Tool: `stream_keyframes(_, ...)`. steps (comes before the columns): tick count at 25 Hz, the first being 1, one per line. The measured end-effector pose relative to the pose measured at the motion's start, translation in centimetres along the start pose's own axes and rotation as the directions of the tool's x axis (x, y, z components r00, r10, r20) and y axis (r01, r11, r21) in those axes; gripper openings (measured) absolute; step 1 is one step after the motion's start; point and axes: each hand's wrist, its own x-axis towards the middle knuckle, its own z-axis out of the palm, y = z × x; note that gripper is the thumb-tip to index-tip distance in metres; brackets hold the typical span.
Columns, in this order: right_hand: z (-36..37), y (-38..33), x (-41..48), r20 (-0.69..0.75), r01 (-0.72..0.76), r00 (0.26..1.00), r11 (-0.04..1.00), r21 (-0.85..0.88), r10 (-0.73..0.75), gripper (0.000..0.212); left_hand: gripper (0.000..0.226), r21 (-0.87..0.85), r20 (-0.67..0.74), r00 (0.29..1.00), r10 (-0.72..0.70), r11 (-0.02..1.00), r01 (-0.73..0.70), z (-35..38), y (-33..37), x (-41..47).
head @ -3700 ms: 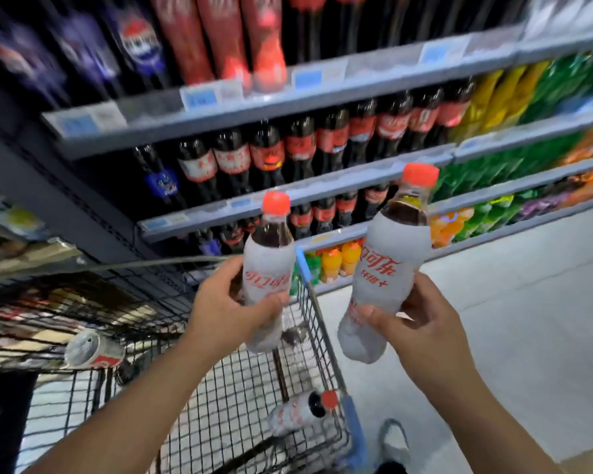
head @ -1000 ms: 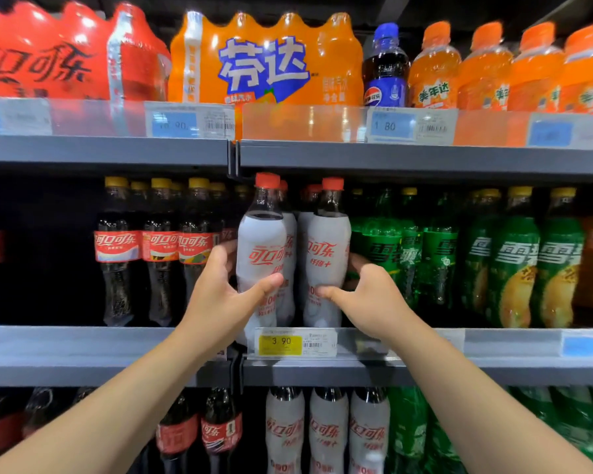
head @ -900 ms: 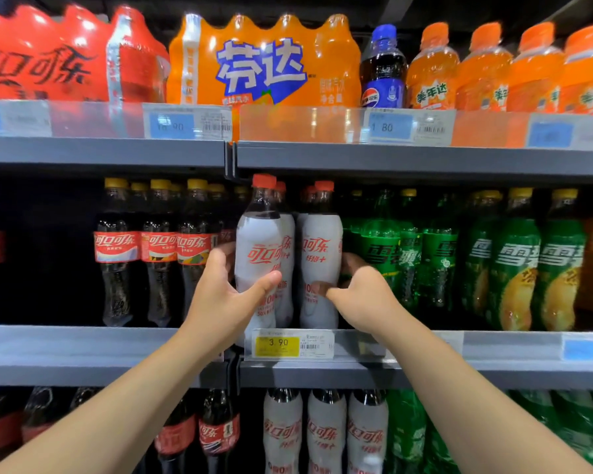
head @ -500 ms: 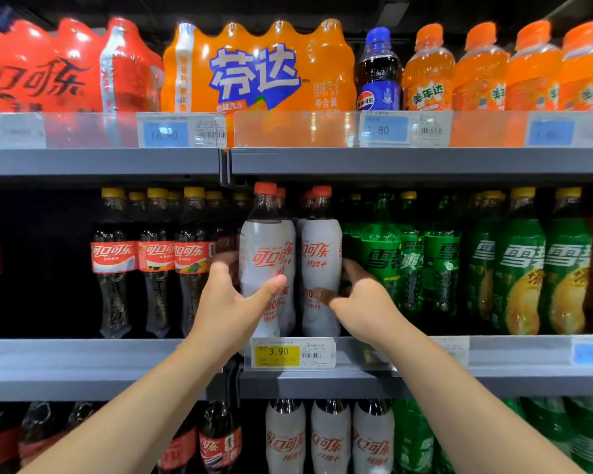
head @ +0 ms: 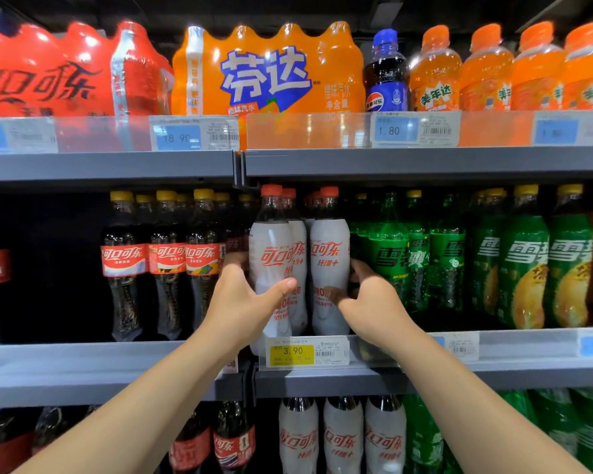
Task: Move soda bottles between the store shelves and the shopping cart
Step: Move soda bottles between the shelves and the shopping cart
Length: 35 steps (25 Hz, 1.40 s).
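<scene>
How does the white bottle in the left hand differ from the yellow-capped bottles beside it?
The white bottle has a red cap and full white sleeve; the yellow-capped bottles have a red label band. The left hand grips the white bottle; no hand holds the yellow-capped bottles. Both hold dark cola.

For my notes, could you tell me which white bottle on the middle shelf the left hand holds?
The leftmost white bottle, beside the yellow-capped colas: the left hand wraps it, while the right hand grips its neighbour.

Two bare slender forearms, left hand (head: 243, 299) and right hand (head: 370, 299) bare, thumbnail seemingly trimmed short
</scene>
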Motion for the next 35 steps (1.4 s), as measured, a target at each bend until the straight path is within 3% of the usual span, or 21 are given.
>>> stream_keyframes(5, 0.1, -0.1, -0.1, -0.04, 0.007, 0.999, 0.999, -0.047, -0.009, 0.047, 0.044, -0.042, 0.032, 0.998, 0.059, 0.997, -0.057, -0.2, 0.0, 0.0)
stream_keyframes(12, -0.1, -0.2, -0.6, -0.068, 0.01, 0.998, 0.998, -0.069, -0.015, 0.042, 0.051, -0.193, 0.243, 0.966, 0.088, 0.98, -0.04, -1.5, 0.0, 0.7)
stream_keyframes(17, 0.3, -0.2, -0.8, -0.099, -0.016, 0.995, 0.988, -0.153, 0.001, 0.031, 0.046, -0.132, 0.233, 0.962, 0.144, 0.985, -0.115, -1.7, -0.3, 1.0)
stream_keyframes(22, 0.5, -0.1, -0.5, -0.121, -0.033, 0.993, 0.987, -0.157, 0.014, 0.043, 0.049, -0.205, 0.299, 0.946, 0.125, 0.977, -0.064, -1.4, -0.3, 1.0)
stream_keyframes(27, 0.5, -0.5, -0.2, -0.136, -0.009, 0.991, 0.981, -0.192, -0.018, 0.065, 0.05, -0.083, 0.229, 0.96, 0.162, 0.986, -0.147, -1.0, -0.3, 0.7)
stream_keyframes(35, 0.3, -1.3, 0.4, -0.17, 0.025, 0.983, 0.971, -0.236, -0.067, 0.05, 0.062, 0.147, 0.265, 0.954, 0.138, 0.973, -0.181, -1.8, -0.2, 1.4)
